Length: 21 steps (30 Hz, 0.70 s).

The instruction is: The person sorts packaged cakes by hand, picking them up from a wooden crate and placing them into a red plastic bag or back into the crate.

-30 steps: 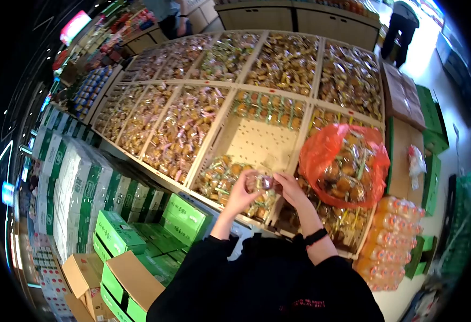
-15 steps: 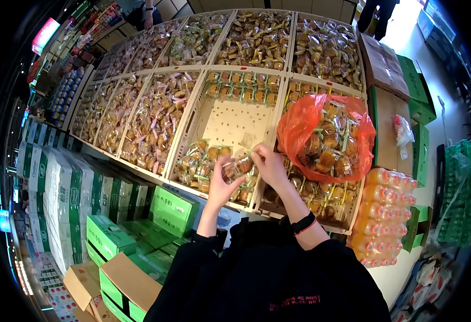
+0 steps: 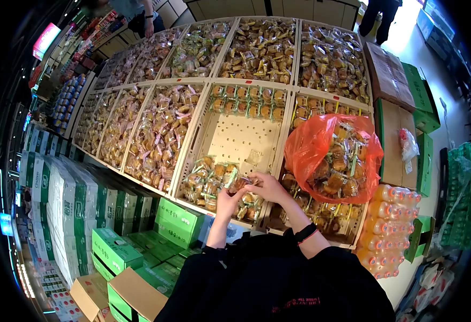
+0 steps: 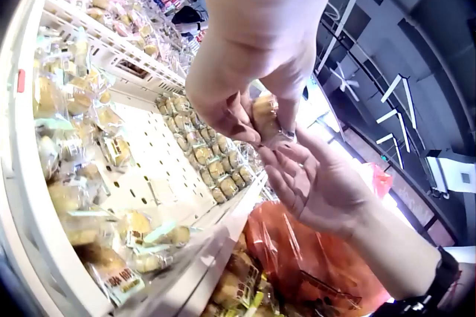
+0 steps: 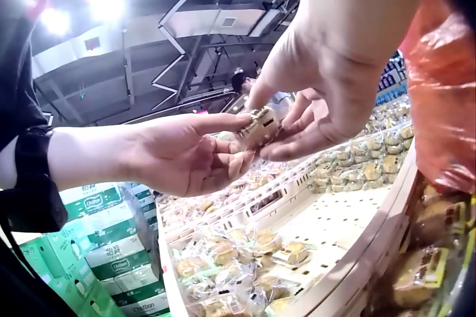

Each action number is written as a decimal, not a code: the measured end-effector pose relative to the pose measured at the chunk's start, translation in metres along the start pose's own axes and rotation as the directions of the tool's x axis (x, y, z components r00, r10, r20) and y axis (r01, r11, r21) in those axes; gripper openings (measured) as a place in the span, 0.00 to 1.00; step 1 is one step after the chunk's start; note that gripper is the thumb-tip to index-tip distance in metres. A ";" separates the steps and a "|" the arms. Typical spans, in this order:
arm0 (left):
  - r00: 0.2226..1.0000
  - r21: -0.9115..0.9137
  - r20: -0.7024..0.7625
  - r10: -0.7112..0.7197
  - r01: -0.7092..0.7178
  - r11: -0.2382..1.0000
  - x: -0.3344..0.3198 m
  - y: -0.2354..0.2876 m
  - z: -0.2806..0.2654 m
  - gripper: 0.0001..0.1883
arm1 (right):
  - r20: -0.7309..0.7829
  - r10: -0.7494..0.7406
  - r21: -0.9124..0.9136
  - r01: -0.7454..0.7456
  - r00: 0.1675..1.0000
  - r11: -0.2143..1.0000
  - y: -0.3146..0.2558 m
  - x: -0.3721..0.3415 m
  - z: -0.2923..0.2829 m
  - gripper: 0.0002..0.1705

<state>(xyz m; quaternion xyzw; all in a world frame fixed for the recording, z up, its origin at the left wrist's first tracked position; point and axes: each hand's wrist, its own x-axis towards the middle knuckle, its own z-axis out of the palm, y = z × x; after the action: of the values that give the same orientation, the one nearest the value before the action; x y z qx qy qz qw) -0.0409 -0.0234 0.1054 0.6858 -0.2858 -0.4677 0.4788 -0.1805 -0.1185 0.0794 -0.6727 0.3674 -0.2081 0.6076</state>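
Your left hand (image 3: 228, 203) has the wrapped cake (image 3: 239, 184) pinched between thumb and bent fingers, and your right hand (image 3: 269, 189) meets it, thumb and fingers partly closed at the wrapper. The cake is above the near edge of the white bin (image 3: 235, 134), over a loose pile of wrapped cakes (image 3: 208, 185). Neat rows (image 3: 249, 102) line the bin's far edge; a red bag (image 3: 310, 153) of wrapped cakes is just beside its right edge.
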 end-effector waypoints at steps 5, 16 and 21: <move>0.988 0.220 0.002 0.155 -0.152 0.963 0.021 0.012 0.001 0.32 | -0.067 0.054 0.167 -0.042 0.996 0.985 0.010 0.013 -0.004 0.20; 0.711 0.643 0.523 0.470 -0.691 0.330 0.116 0.015 -0.007 0.26 | -0.200 0.081 0.089 -0.064 0.976 0.994 0.043 0.037 -0.014 0.22; 0.771 0.753 0.351 0.532 -0.570 0.330 0.223 0.026 -0.004 0.23 | -0.331 -0.185 -0.425 0.029 0.925 0.905 0.069 0.036 -0.011 0.10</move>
<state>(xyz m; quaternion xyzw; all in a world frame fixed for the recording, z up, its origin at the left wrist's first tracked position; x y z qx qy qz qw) 0.0535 -0.2188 0.0475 0.6781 -0.6942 -0.0991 0.2201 -0.1820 -0.1520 0.0087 -0.7548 0.4709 -0.2800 0.3608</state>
